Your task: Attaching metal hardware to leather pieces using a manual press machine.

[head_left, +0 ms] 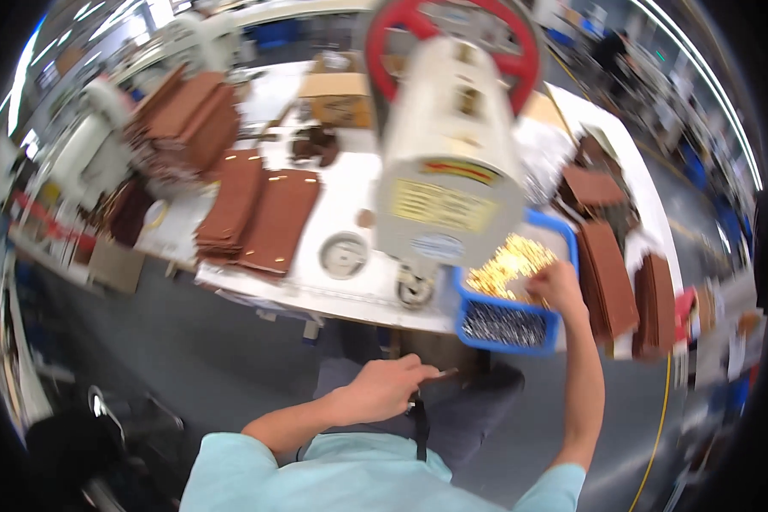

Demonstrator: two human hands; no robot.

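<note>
My right hand [559, 287] reaches into a blue plastic tray [569, 235], its fingers bent together at the edge of a heap of small shiny gold-coloured metal pieces [514, 263]. Whether a piece is between the fingertips is hidden. Small dark metal pieces [505, 324] fill the tray's near compartment. Above my lap, my left hand [386, 388] has its fingers drawn together, pointing right. A blurred brown shape lies by its fingertips; I cannot make out what it holds. In front of me stands a cream-coloured machine head [448, 162] with a red handwheel [520, 64].
Stacks of brown panels with gold-coloured fittings [277, 222] lie left of the machine on the white table [337, 183]. More brown stacks [608, 277] stand right of the tray. A cardboard box [337, 101] sits behind. Other machines line the left side.
</note>
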